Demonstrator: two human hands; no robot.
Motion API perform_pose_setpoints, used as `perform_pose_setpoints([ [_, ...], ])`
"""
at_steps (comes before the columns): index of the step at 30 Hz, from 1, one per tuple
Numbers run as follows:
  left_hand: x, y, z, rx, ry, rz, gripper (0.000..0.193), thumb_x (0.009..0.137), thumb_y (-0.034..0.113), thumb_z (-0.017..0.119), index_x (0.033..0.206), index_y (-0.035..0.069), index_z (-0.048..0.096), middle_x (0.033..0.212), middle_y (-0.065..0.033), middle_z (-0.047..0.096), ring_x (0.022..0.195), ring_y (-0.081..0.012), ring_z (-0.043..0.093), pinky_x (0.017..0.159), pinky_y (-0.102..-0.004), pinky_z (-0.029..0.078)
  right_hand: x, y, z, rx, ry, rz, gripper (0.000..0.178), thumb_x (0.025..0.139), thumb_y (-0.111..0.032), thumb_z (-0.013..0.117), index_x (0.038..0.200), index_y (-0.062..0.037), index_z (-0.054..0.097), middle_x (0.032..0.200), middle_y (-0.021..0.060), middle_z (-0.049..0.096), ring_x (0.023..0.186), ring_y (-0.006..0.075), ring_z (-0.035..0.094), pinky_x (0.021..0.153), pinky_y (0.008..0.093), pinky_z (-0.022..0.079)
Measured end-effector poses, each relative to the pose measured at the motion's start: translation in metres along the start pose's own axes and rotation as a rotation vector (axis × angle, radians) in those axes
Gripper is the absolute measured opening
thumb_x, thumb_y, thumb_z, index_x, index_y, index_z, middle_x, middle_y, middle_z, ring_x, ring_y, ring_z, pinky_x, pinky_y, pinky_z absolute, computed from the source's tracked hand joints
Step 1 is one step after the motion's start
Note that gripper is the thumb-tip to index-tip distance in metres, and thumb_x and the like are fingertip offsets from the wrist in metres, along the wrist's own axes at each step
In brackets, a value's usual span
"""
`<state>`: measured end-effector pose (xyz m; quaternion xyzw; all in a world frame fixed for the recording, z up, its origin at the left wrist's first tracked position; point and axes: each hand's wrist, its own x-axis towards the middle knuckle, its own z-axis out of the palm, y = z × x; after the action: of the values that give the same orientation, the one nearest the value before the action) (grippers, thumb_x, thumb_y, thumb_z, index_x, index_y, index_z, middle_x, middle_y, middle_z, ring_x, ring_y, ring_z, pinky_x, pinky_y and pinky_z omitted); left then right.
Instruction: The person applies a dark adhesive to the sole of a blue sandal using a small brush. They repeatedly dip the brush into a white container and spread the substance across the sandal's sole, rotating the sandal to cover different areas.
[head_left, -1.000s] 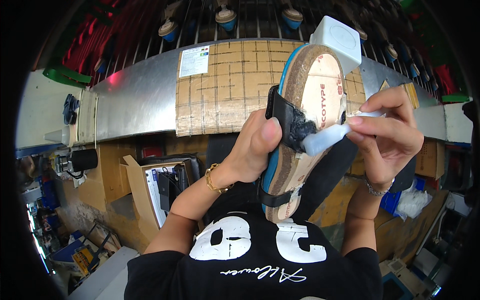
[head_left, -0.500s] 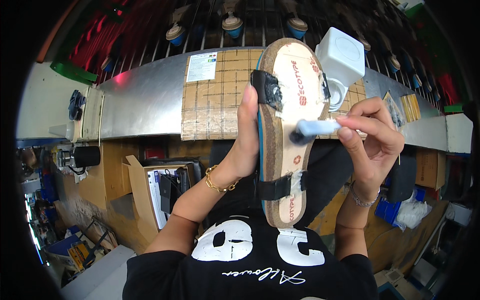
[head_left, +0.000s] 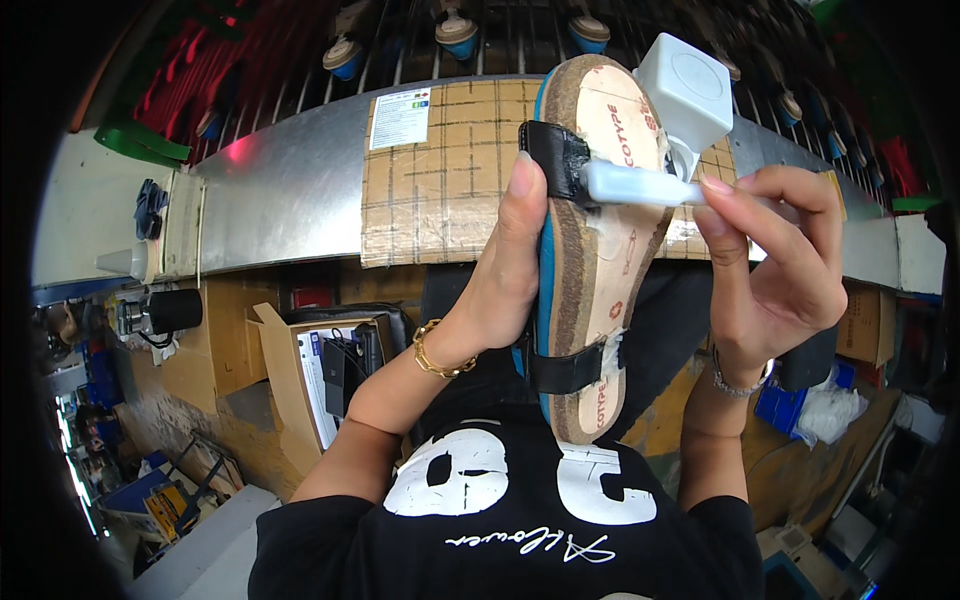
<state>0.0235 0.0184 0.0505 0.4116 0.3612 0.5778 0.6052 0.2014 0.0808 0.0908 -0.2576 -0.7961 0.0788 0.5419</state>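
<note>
My left hand (head_left: pixel 505 265) grips the sole (head_left: pixel 600 290) by its left edge, in front of the cardboard (head_left: pixel 450 190) on the bench (head_left: pixel 275 190); my right hand (head_left: pixel 780 255) pinches a pale brush (head_left: pixel 640 186), its head at the upper of 2 black straps (head_left: pixel 550 165).

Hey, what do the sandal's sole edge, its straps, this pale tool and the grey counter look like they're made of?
Sole edge: probably cork, matte, judging by its speckled brown grain. Straps: leather or imitation, black with a soft sheen. Pale tool: likely plastic, smooth and milky. Grey counter: metal, perhaps steel, from its blurred reflections.
</note>
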Motion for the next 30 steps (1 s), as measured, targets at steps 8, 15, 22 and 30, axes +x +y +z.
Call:
perform_pose_setpoints([
  [8,0.004,0.010,0.006,-0.041,-0.039,-0.074,0.097,0.096,0.078,0.011,0.143,0.000,0.046,0.129,-0.0148,0.062,0.114,-0.0187,0.063,0.097,-0.0330,0.051,0.005,0.012,-0.011,0.190,-0.144,0.071,0.027,0.068,0.005,0.081,0.093,-0.0054,0.080,0.093,0.0093,0.061,0.083,0.0161,0.056,0.069,0.0250,0.041],
  [15,0.006,0.009,0.007,-0.149,0.005,-0.074,0.099,0.094,0.079,0.010,0.145,0.001,0.043,0.130,-0.0177,0.062,0.114,-0.0227,0.065,0.096,-0.0365,0.055,0.004,0.015,-0.013,0.201,-0.234,0.025,0.028,0.064,0.004,0.082,0.090,-0.0070,0.080,0.092,0.0091,0.062,0.081,0.0168,0.055,0.068,0.0261,0.039],
  [22,0.009,0.007,-0.003,-0.052,0.036,-0.060,0.102,0.091,0.083,0.014,0.152,0.004,0.034,0.142,-0.0210,0.052,0.122,-0.0300,0.061,0.103,-0.0429,0.053,-0.002,0.001,-0.014,0.175,-0.275,0.057,0.029,0.055,0.000,0.082,0.083,-0.0092,0.081,0.088,0.0085,0.061,0.078,0.0178,0.054,0.067,0.0280,0.038],
  [30,0.005,0.008,-0.004,0.021,0.058,-0.071,0.104,0.090,0.084,0.013,0.151,0.003,0.034,0.141,-0.0217,0.053,0.122,-0.0302,0.062,0.102,-0.0433,0.054,0.005,0.001,-0.020,0.312,-0.442,0.163,0.021,0.057,-0.018,0.080,0.076,-0.0104,0.081,0.078,0.0064,0.059,0.071,0.0166,0.053,0.062,0.0276,0.033],
])
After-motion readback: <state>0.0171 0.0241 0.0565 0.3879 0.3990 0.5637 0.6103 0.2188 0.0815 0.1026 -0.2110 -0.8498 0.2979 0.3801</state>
